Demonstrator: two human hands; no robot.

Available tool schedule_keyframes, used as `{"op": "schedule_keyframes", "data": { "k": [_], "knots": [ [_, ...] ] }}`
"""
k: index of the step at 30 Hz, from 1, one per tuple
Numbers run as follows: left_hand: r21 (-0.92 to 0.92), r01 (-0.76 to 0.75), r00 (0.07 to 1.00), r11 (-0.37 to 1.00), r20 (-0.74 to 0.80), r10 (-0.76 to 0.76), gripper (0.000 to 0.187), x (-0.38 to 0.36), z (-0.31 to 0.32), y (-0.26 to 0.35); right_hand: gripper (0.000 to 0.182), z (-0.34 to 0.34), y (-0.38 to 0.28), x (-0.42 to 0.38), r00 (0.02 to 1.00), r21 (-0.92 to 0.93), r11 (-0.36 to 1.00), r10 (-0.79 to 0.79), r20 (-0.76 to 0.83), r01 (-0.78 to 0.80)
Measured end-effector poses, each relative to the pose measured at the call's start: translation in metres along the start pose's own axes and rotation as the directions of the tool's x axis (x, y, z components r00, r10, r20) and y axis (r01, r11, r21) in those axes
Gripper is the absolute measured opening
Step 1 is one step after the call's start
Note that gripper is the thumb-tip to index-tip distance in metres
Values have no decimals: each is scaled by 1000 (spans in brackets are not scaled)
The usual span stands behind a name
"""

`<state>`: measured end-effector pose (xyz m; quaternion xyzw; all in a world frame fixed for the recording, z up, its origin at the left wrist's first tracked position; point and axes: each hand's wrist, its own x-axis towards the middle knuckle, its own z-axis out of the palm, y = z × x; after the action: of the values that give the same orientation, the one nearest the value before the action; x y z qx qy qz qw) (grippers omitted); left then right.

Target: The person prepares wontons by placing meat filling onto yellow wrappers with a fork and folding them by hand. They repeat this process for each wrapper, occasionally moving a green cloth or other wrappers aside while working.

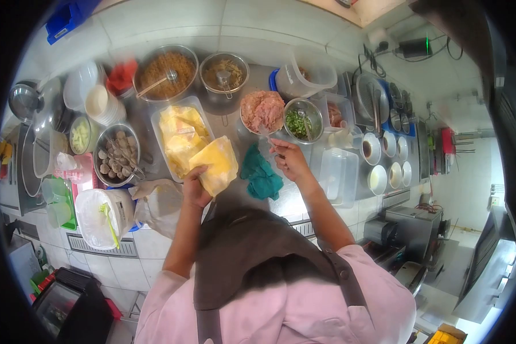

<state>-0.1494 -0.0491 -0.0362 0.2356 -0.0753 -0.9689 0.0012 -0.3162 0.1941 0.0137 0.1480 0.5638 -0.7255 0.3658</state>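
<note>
My left hand [196,187] is closed on a stack of square yellow dough wrappers [217,165], held out beside a white tray [202,105] of more folded yellow wrappers [180,129]. In my right hand [292,160] the fingers pinch the handle of a small spoon-like utensil [264,131], whose tip meets the near edge of the pink minced meat [262,109]. Just right of the meat is a steel bowl of chopped green onion [300,121]. A crumpled teal cloth [262,175] lies on the steel counter between my hands.
Steel bowls of brown food [169,71] and shredded food [222,71] stand along the wall. On the left is a bowl of meatballs [118,153], with a lidded white bucket [102,215] nearer me. Clear containers [338,175] and several small white bowls [377,179] line the right.
</note>
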Motion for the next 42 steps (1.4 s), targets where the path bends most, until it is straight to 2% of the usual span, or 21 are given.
{"op": "schedule_keyframes", "data": {
  "k": [1, 3, 7, 9, 10, 12, 13, 15, 19, 21, 26, 29, 31, 33, 35, 37, 39, 40, 42],
  "knots": [
    [-3, 14, 1000, 1000, 6, -14, 59, 2, 1, 0, 30, -3, 0, 0, 1000, -2, 1000, 1, 2, -1],
    [3, 7, 1000, 1000, 9, -7, 56, 4, 5, -1, 31, -8, -1, -2, 993, 22, 999, -34, 110, 32],
    [33, 37, 999, 999, 25, -38, 56, 9, 14, -2, 31, -4, -3, -15, 986, 25, 995, -96, 139, 93],
    [29, 48, 998, 998, 49, -50, 57, 12, 17, -3, 30, 1, -4, -22, 966, -254, 946, -148, 212, 200],
    [27, 63, 995, 998, 74, -65, 59, 13, 18, -4, 30, 5, -5, -26, 966, -253, 947, -148, 213, 200],
    [25, 89, 991, 996, 100, -91, 60, 12, 23, -4, 29, 15, -5, -34, 931, -457, 823, -222, 288, 338],
    [22, 114, 985, 993, 126, -116, 61, 11, 25, -5, 29, 18, -4, -35, 931, -455, 824, -223, 289, 338],
    [2, 128, 981, 992, 150, -127, 64, 12, 23, -7, 29, 22, -3, -38, 858, -509, 700, -328, 395, 502],
    [-71, 120, 970, 990, 222, -102, 70, 4, 29, -9, 32, 29, -4, -42, 893, -543, 721, -254, 371, 431],
    [-91, 101, 973, 991, 216, -79, 70, 3, 24, -10, 36, 26, -4, -42, 917, -481, 805, -183, 354, 346],
    [-125, 42, 971, 991, 237, -11, 71, -2, 20, -9, 40, 26, -9, -45, 914, -470, 825, -129, 384, 314],
    [-76, 29, 963, 997, 269, -8, 72, -14, 56, -7, 41, 31, -15, -50, 912, -482, 821, -108, 395, 306],
    [-126, 43, 969, 991, 248, -11, 74, -16, 64, -6, 41, 34, -17, -51, 903, -484, 814, -108, 417, 321],
    [-98, 46, 959, 994, 284, -16, 76, -19, 57, -5, 38, 36, -17, -53, 864, -588, 656, -213, 457, 473],
    [-73, 41, 948, 997, 318, -15, 79, -26, 50, -6, 37, 40, -17, -58, 870, -622, 623, -222, 440, 474],
    [-157, 20, 956, 987, 292, 27, 73, -36, 51, -8, 36, 45, -19, -68, 874, -657, 585, -231, 427, 475],
    [-146, -19, 951, 989, 302, 63, 75, -48, 45, -9, 35, 54, -26, -79, 889, -753, 474, -205, 409, 456],
    [-132, -40, 950, 990, 304, 79, 77, -55, 43, -10, 35, 63, -32, -89, 884, -752, 466, -200, 423, 466],
    [-141, -72, 940, 987, 321, 115, 76, -69, 40, -13, 34, 80, -42, -111, 894, -846, 293, -187, 407, 446]
  ]
}}
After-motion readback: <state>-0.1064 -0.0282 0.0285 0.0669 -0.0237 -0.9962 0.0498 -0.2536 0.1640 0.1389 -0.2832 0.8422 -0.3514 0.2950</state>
